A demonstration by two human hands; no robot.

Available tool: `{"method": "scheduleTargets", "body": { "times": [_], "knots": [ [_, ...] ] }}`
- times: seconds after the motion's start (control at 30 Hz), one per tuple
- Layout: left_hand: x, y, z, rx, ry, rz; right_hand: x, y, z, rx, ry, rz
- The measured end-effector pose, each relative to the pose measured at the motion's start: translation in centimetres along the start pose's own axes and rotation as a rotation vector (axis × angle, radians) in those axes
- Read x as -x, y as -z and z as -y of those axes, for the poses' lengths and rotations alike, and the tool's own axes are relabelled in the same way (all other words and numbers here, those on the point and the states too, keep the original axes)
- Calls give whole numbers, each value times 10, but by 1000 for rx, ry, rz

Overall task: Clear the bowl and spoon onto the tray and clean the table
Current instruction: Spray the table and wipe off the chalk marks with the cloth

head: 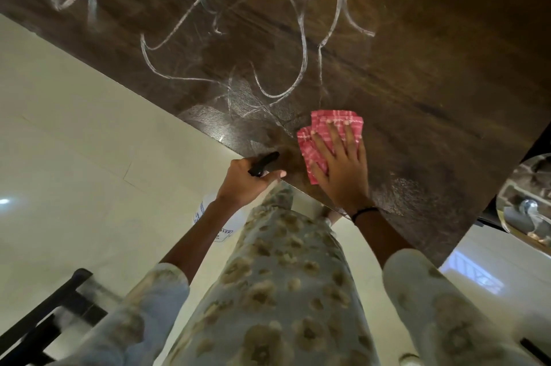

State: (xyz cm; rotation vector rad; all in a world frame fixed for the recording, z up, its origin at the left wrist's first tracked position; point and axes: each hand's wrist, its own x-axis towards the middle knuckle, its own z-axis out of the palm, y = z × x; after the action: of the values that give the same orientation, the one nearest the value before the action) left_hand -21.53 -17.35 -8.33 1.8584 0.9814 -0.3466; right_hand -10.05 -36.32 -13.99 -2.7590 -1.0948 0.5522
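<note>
Two hands were at the near edge of the dark wooden table [387, 73], and neither the bowl, the spoon nor the tray could be made out with certainty; only a blurred shiny round object [527, 201] showed at the far right, so the clearing step seemed done and wiping was the step in hand. On the left, the left hand [247, 181] hung just off the table edge, fingers curled round the black trigger of a spray bottle [214, 216] whose white body hung below the wrist. To its right, the right hand [340, 163] lay flat on a folded pink checked cloth [319, 130], fingers straight and slightly spread, pressing it onto the wood. White scribbles [301, 46] looped across the surface beyond the cloth. Wiping well probably meant keeping the palm flat, pushing outward through those marks in overlapping strokes, and spraying again where they resisted.
</note>
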Motion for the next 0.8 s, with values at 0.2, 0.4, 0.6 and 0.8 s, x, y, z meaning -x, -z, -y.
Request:
{"method": "scheduleTargets", "body": {
  "times": [0.2, 0.4, 0.6, 0.8],
  "knots": [
    [-10, 12, -3, -6, -38, -33, -4, -17, 51, -89, 254, -84],
    [-17, 24, -15, -8, -78, -9, 19, -12, -11, 30, 398, -2],
    [-24, 30, -19, 8, -58, -10, -24, 0, 7, 44, 116, -53],
    [-31, 30, -23, -18, -123, 39, -23, -11, 54, -89, 274, -112]
  ]
}}
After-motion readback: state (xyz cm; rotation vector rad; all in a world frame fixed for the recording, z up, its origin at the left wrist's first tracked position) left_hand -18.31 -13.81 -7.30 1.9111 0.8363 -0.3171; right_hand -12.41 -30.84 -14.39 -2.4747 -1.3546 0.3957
